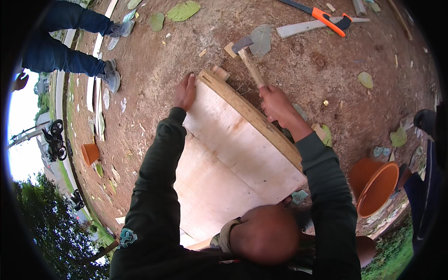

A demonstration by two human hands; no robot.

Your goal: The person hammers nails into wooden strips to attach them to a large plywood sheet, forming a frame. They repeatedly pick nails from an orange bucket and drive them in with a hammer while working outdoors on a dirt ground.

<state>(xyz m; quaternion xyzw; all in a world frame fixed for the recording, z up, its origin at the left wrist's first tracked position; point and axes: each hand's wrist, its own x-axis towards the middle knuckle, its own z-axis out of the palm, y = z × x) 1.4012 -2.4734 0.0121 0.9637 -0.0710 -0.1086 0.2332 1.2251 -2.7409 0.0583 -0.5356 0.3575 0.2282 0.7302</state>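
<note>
Hammer work at the edge of the box, by the look of it! The plywood box [233,140] lies on the bare dirt ground [326,65], well in from the ground's kerb edge on the left, its pale face up and its thick long edge slanting from the far-left corner down to the right. Right grip [280,106] closed firmly around the wooden handle of the hammer [252,67], the head out beyond the box, just by a small wood block [230,50] and a grey leaf [260,40]. Left grip [185,92] at the far-left corner, fingers against the wood; clamping or merely steadying, I cannot tell. Right at that corner, another wood offcut [220,73] sits close against the edge. Is a nail standing there? Too small to call!

So the striking looks to be in hand, with the hammer head off the box for now. What the next move calls for, I judge: a steady left hand, fingers out of the hammer's path, and a square swing onto the edge. Careful, too: a co-worker's head [268,233] is bent over the box's near edge.
</note>
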